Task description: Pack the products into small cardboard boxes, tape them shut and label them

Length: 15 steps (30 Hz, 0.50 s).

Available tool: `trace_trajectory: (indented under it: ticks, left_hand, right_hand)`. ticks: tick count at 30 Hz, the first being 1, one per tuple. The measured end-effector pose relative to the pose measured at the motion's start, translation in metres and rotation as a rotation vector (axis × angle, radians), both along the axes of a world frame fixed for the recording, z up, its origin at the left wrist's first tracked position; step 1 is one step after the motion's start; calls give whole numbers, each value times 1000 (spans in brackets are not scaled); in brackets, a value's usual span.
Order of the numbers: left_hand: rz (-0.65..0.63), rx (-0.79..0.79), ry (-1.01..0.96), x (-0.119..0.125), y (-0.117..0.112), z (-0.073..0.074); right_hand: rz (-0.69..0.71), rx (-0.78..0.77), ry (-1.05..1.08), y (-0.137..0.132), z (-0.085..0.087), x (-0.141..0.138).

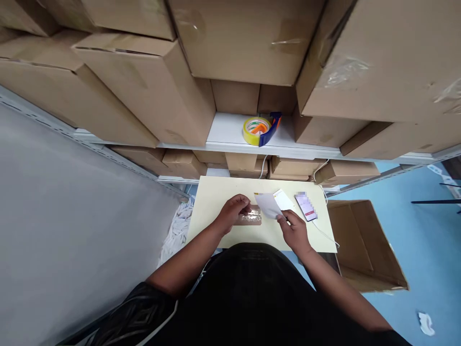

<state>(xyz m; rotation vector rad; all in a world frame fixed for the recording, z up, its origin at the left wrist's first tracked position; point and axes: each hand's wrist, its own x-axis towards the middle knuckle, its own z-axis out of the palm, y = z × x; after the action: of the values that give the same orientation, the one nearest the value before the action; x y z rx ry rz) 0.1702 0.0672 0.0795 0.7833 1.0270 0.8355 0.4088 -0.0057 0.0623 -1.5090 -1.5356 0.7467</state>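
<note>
My left hand (233, 209) is curled over one end of a small clear plastic packet (251, 218) that lies on the pale yellow table (209, 202). A white paper slip (269, 205) is pinched in my right hand (293, 229), raised just above the packet's right end. Both hands meet near the middle of the table. A second white card (284, 199) lies behind the slip.
A phone (306, 207) with a lit screen lies at the table's right, on a white cable (324, 234). An open cardboard box (363, 245) stands on the blue floor at right. A tape dispenser (260, 129) sits on the shelf among stacked cartons (144, 86).
</note>
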Motion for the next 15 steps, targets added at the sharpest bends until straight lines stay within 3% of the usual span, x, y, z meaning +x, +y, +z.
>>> trace_trajectory:
  ticks: [5, 11, 15]
  left_hand:
    - [-44, 139, -18, -38, 2, 20]
    - [-39, 111, -122, -63, -3, 49]
    - [-56, 97, -174, -70, -11, 55]
  right_hand:
    - [10, -343, 437, -2, 21, -32]
    - [86, -447, 698, 1, 36, -49]
    - [76, -504, 781, 0, 41, -54]
